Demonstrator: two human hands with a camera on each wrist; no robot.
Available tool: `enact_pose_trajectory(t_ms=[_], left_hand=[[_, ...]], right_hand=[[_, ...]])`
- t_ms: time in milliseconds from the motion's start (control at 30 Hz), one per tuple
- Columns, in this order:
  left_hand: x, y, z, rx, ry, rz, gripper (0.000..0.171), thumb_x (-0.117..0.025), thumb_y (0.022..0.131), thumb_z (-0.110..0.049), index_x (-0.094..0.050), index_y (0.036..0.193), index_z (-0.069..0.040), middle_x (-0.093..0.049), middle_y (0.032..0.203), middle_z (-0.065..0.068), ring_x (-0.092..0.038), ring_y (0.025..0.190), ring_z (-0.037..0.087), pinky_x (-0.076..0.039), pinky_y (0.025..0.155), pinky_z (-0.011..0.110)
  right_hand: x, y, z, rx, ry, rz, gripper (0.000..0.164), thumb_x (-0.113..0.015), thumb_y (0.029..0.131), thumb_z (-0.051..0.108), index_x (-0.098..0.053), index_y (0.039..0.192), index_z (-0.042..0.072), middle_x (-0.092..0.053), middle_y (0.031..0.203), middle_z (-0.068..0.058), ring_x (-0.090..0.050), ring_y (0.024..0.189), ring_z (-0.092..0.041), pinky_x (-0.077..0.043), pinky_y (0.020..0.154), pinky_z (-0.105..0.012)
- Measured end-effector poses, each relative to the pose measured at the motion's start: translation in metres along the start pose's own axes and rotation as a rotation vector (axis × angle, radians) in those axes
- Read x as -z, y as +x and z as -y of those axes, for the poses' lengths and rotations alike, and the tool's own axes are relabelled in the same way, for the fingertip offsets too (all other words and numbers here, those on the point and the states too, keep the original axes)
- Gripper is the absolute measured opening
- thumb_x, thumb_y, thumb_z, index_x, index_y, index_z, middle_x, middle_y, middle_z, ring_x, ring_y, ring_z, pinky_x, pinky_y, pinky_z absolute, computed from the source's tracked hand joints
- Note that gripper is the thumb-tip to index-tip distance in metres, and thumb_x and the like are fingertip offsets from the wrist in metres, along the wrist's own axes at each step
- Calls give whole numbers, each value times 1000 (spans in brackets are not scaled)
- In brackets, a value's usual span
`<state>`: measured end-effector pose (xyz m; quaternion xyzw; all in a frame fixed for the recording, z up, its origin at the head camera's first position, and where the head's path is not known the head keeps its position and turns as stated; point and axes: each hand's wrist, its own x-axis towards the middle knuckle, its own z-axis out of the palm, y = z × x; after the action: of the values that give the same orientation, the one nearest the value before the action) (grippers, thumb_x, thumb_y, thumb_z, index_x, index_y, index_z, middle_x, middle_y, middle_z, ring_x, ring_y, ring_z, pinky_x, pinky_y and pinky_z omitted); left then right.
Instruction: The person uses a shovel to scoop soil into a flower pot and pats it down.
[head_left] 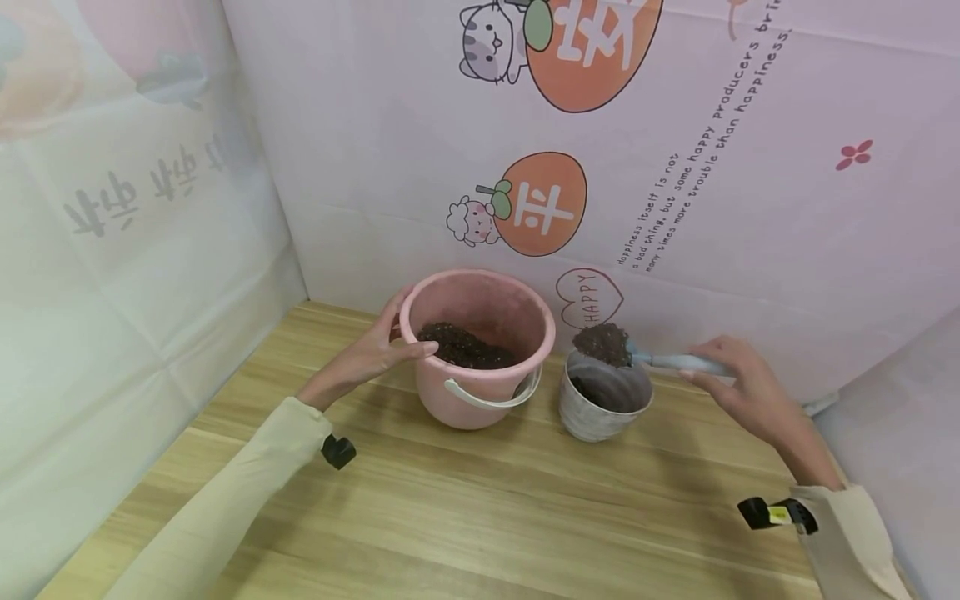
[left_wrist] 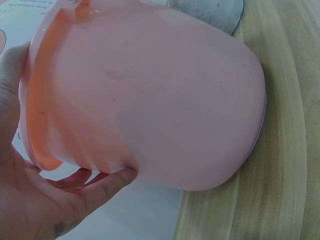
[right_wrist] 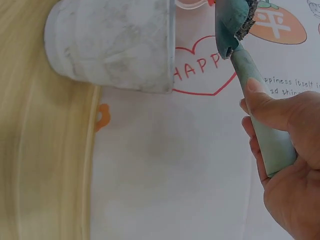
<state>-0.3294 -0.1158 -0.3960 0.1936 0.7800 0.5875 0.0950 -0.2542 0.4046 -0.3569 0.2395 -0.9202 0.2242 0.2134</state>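
Observation:
My left hand (head_left: pixel 382 346) grips the left rim of a pink bucket (head_left: pixel 465 400), thumb over the edge and fingers against the outer wall. Dark soil (head_left: pixel 468 346) lies inside the bucket, and its white handle (head_left: pixel 491 403) hangs down at the front. In my right hand (head_left: pixel 750 387) is the handle of a blue-green garden trowel (right_wrist: pixel 260 120). A heap of soil (head_left: pixel 602 343) sits on the trowel's blade, above the back rim of a whitish plant pot (head_left: pixel 592 421). Some dark soil shows low inside the pot; how much is partly hidden.
Bucket and pot stand side by side on a wooden table (head_left: pixel 465 508), near its back edge. Behind them rises a white printed sheet (head_left: pixel 390 183) with cartoon figures and lettering. More sheeting (head_left: pixel 135 292) closes off the left side.

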Motion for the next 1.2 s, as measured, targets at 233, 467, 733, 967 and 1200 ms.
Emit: enact_pose_trajectory(t_ms=[233, 467, 733, 967, 1200], left_hand=[[0, -1, 0, 1, 2, -1, 113, -79, 91, -43, 1, 169, -31, -16, 174, 9, -25, 157, 33, -25, 125, 60], [0, 0, 1, -14, -8, 1, 111, -78, 91, -41, -1, 169, -30, -15, 173, 8, -25, 157, 34, -28, 123, 61], [0, 1, 2, -19, -18, 3, 109, -78, 92, -39, -1, 169, -31, -13, 174, 7, -24, 157, 35, -28, 123, 61], [-1, 1, 3, -33, -21, 6, 109, -77, 92, -38, -2, 170, -27, -13, 174, 10, -24, 156, 37, -28, 123, 61], [-1, 1, 3, -18, -27, 5, 110, -78, 91, -39, -1, 169, -30, -13, 173, 9, -24, 157, 35, -27, 124, 60]], right_hand=[[-3, -13, -9, -51, 0, 23, 30, -77, 89, -3, -75, 119, -3, -69, 104, -9, -44, 100, 8, -37, 82, -20], [-6, -22, -12, -51, -4, 22, 30, -77, 90, -2, -75, 120, -3, -68, 104, -9, -45, 99, 8, -37, 80, -17], [-9, -29, -12, 18, -23, -10, 32, -78, 87, -6, -75, 119, -4, -67, 102, -7, -43, 100, 7, -35, 78, -22], [-8, -31, -14, 20, -60, -19, 33, -80, 84, -6, -75, 117, -4, -66, 100, -6, -41, 98, 6, -35, 76, -20], [-8, -29, -15, 85, -118, -36, 37, -84, 79, -6, -75, 115, -4, -67, 98, -8, -41, 97, 1, -32, 76, -25]])
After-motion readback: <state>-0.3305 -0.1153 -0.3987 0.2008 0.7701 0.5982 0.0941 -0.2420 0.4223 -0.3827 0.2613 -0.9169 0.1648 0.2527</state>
